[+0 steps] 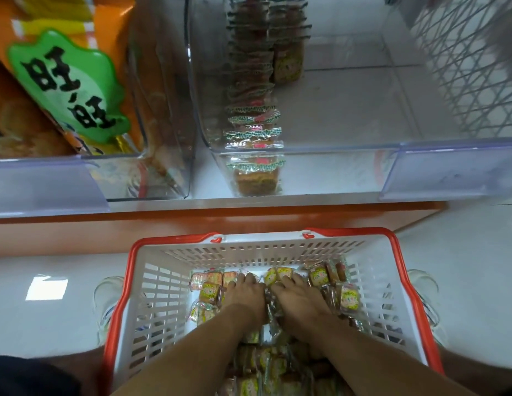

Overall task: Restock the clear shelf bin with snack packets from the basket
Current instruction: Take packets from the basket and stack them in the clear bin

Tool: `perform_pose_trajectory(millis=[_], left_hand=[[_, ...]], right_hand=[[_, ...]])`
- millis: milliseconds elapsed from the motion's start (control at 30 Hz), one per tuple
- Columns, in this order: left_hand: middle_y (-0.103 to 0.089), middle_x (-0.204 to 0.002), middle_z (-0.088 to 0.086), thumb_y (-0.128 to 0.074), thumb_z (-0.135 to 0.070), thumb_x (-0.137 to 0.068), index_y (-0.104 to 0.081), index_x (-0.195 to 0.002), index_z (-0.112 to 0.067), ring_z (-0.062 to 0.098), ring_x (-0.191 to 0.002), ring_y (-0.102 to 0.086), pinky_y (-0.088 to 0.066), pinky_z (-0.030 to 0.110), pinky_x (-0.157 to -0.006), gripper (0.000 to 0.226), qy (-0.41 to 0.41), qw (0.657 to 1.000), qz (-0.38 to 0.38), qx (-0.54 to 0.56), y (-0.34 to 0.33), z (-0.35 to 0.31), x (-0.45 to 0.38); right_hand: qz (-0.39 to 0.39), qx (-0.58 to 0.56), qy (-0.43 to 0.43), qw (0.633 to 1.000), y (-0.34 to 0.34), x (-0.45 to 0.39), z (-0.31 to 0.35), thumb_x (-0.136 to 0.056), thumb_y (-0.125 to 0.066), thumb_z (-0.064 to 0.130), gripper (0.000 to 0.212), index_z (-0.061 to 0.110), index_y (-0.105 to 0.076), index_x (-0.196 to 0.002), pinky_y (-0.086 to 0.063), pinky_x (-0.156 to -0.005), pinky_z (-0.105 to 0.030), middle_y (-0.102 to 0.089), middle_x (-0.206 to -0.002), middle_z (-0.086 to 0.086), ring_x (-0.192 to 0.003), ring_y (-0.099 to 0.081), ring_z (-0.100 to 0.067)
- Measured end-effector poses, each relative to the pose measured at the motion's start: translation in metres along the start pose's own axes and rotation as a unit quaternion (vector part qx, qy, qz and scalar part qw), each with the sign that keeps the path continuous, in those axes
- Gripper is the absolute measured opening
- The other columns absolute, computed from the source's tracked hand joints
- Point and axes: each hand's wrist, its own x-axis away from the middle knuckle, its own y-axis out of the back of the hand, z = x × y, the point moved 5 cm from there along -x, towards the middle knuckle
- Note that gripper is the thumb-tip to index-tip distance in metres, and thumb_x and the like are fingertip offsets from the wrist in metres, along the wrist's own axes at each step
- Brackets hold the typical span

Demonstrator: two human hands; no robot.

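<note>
head view looked down into the basket [122, 295], the landmark for everything here — white slotted walls, red rim, sitting on the floor just below the shelf edge [220, 215].

what could go wrong, as a judgement: both hands were scooping at once among loose, slippery wrappers, so a double handful could shed packets on the lift from basket to shelf, either back into the basket or onto the floor beside it. the clear bin [335, 151] held one neat file of packets on edge; a handful dropped in carelessly could knock that row over or leave the new ones lying flat and jumbled.

left to right: up and left of the basket, a neighbouring clear bin [163, 167] held large orange snack bags [63, 81] with a green label. directly above the basket, the clear bin to be restocked held a single row of packets [253, 121] along its left side, running front to back; the rest of its floor was bare. up and right of the basket was a white wire rack [463, 67].

inside the basket, snack packets [210, 292] — yellow-green and pink labels — lay scattered at the far end and piled thicker at the near end. the left hand [244, 292] and right hand [296, 294] were side by side near the basket's middle, almost touching, palms down, fingers pressed in among the packets. whether either had closed round a packet i could not tell, since the fingertips were buried.
</note>
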Motion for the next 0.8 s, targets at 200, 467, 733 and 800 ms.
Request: perform_pose_trajectory(millis=[200,467,733,800], left_hand=[[-0.060,-0.131,0.011,-0.060,-0.015,-0.094,-0.046,-0.138,-0.016,0.032,-0.118,-0.062,-0.050,0.044,-0.097,0.046,-0.005,0.999,-0.025,-0.030,0.006,0.005,0.020],[-0.064,-0.132,0.014,-0.054,-0.009,-0.095,-0.046,-0.143,-0.019,0.032,-0.117,-0.064,-0.054,0.037,-0.093,0.049,-0.005,0.985,-0.011,0.174,0.060,0.015,0.078],[-0.074,-0.090,0.016,-0.057,-0.008,-0.096,-0.071,-0.110,-0.008,0.025,-0.073,-0.071,-0.064,0.039,-0.066,0.019,-0.199,0.732,0.053,0.649,0.193,-0.036,0.220],[-0.072,-0.105,0.025,-0.048,-0.014,-0.103,-0.070,-0.120,-0.011,0.031,-0.083,-0.071,-0.063,0.050,-0.077,0.029,-0.211,0.656,0.044,0.724,0.218,-0.040,0.250]], right_hand=[[-0.059,-0.167,-0.044,0.983,0.029,0.019,-0.002,-0.079,-0.062,0.018,0.024,0.035,-0.048,-0.088,-0.045,-0.080,-0.033,-0.052,-0.105,0.013,-0.107,-0.048,-0.016],[0.017,-0.200,-0.015,0.980,0.117,0.066,0.024,-0.075,-0.065,0.003,0.030,0.027,-0.047,-0.076,-0.048,-0.067,-0.031,-0.063,-0.086,0.004,-0.085,-0.065,-0.022],[-0.219,-0.190,0.170,0.942,0.328,0.197,0.102,-0.065,-0.070,0.025,0.035,0.030,-0.055,-0.096,-0.055,-0.075,-0.035,-0.065,-0.092,0.010,-0.084,-0.061,-0.007],[-0.304,-0.225,0.206,0.902,0.359,0.224,0.108,-0.066,-0.071,0.021,0.037,0.033,-0.056,-0.098,-0.053,-0.076,-0.028,-0.063,-0.096,0.013,-0.088,-0.061,-0.007]])
